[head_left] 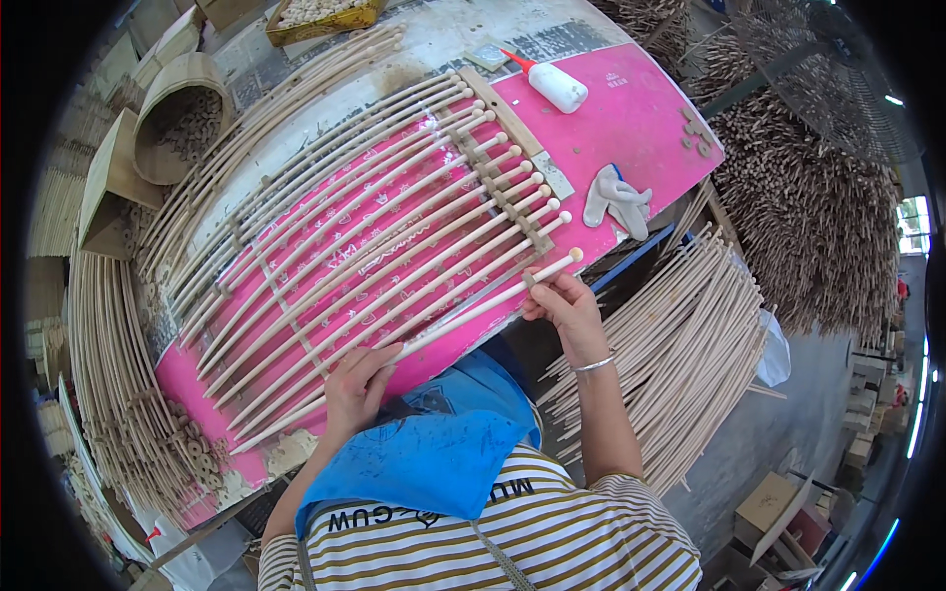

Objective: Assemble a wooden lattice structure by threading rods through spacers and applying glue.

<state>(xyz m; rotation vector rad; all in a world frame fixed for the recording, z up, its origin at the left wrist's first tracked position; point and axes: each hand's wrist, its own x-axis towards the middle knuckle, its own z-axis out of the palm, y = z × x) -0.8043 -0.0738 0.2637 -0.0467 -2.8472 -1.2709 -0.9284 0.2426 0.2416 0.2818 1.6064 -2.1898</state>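
Note:
A long pale wooden rod (pixel 463 318) with a round knob (pixel 575 255) at its right end lies slantwise across the near edge of the table. My left hand (pixel 360 386) is closed around its lower left part. At the knob end, my right hand (pixel 564 307) pinches the rod beside a small wooden ring (pixel 529 281) on it. Just beyond, several similar knobbed rods (pixel 394 256) lie side by side on the pink table cover (pixel 631 108). Their knob ends rest along a notched wooden strip (pixel 514 209).
A white glue bottle (pixel 558 87) with a red nozzle and a white glove (pixel 618 202) lie at the far right of the table. Loose rods (pixel 670 345) are heaped to my right. A wooden tub (pixel 182 118) of small pieces and a yellow tray (pixel 320 18) stand at the far left.

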